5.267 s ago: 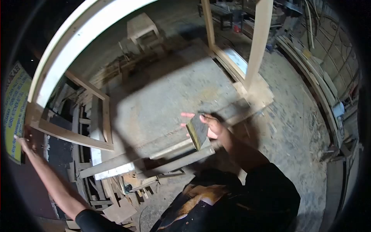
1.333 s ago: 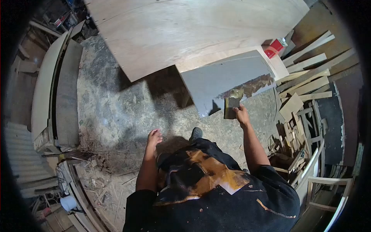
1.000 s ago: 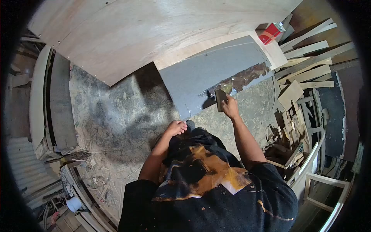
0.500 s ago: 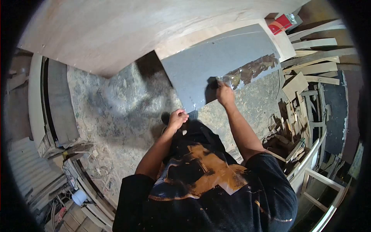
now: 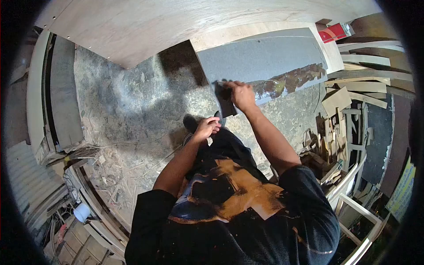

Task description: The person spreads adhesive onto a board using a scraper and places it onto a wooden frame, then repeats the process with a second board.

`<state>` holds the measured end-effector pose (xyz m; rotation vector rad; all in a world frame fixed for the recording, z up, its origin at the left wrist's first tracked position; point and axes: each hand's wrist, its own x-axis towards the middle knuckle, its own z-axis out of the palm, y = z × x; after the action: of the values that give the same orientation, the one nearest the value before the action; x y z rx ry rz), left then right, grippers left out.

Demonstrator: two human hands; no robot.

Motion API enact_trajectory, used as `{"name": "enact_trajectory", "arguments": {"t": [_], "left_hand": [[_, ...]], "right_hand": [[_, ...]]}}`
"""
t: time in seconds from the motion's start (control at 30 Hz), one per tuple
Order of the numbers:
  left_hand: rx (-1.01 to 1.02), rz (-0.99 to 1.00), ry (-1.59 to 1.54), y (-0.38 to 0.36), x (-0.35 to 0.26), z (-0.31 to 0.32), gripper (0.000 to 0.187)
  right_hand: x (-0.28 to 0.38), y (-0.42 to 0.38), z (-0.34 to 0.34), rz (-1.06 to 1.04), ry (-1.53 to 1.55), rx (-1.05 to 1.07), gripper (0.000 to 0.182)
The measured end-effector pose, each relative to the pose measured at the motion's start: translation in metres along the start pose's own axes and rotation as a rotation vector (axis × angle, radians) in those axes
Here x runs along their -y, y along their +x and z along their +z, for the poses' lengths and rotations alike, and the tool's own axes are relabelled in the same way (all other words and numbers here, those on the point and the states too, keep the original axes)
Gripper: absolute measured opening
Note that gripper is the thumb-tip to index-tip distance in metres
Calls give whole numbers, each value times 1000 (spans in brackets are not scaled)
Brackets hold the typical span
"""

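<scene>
Right hand: the right hand (image 5: 240,93), just above the centre of the frame, is clenched around a dark flat spreader (image 5: 225,102), pressing it against the near edge of the grey sheet (image 5: 260,59); the grip looks firm, likely so the blade stays flat on the surface.
Left hand: the left hand (image 5: 206,128), just below the right one, is loosely curled around a small pale object too small to identify, held near the body and clear of the sheet.
Spreader: its long axis runs roughly up and down the frame, with the lower end pointing toward the person.
Grey sheet: lies flat in the upper centre, long axis running left to right; a glossy brown band of glue (image 5: 291,81) follows its near edge to the right of the hand.
Plywood panel (image 5: 176,22): pale, across the top of the frame, beyond the sheet.
Red box (image 5: 334,32): upper right, beside the sheet's far corner.
Wood offcuts (image 5: 349,92): stacked along the right.
Floor (image 5: 123,97): dusty concrete, shavings at lower left.
</scene>
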<state>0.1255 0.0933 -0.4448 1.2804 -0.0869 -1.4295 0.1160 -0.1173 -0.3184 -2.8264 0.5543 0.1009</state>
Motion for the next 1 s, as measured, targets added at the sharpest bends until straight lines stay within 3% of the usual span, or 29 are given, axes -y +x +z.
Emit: {"name": "enact_trajectory", "arguments": {"t": [0.03,0.1,0.17,0.23,0.3,0.37,0.4,0.47,0.57,0.63,0.7,0.73,0.8,0.9,0.93,1.0], "left_hand": [[20,23,12,1,2,-3,28],[-3,-2,-8,-2,1,-7,26],[-39,-36,-41,-12,-1,-14,26],[-22,-13,-7,-9,8,-22,26],[3,17,37,-8,3,-20,26],[29,-73,-52,-10,-6,-19,27],[30,-57,-36,-12,-12,-15,27],[59,-61,-1,-11,-16,-9,30],[74,-67,-10,-8,-12,2,34],[106,-81,-82,-3,-8,5,40],[186,-17,-106,6,5,5,43],[232,-36,-82,8,5,3,46],[220,-53,-95,9,4,3,47],[156,-82,-87,5,1,1,47],[168,-71,-72,2,1,-1,46],[171,-54,-63,-3,-2,-4,45]], "right_hand": [[0,-8,9,3,-3,0,37],[4,-23,20,-242,-75,-4,38],[-1,-21,20,-247,-40,36,39],[0,-1,-6,-39,-2,63,40],[3,5,-30,61,139,-87,38],[-5,-7,-29,263,147,-116,37],[-11,-14,-21,270,147,-115,37],[-22,-28,3,589,37,169,35],[3,-28,42,478,133,46,34],[33,-11,48,427,217,74,37],[60,5,42,353,108,178,36],[62,13,40,364,107,176,36],[60,31,31,174,169,207,34],[52,43,-11,157,117,179,34],[46,41,-19,93,94,42,36],[30,38,-17,60,107,-19,39]]}}
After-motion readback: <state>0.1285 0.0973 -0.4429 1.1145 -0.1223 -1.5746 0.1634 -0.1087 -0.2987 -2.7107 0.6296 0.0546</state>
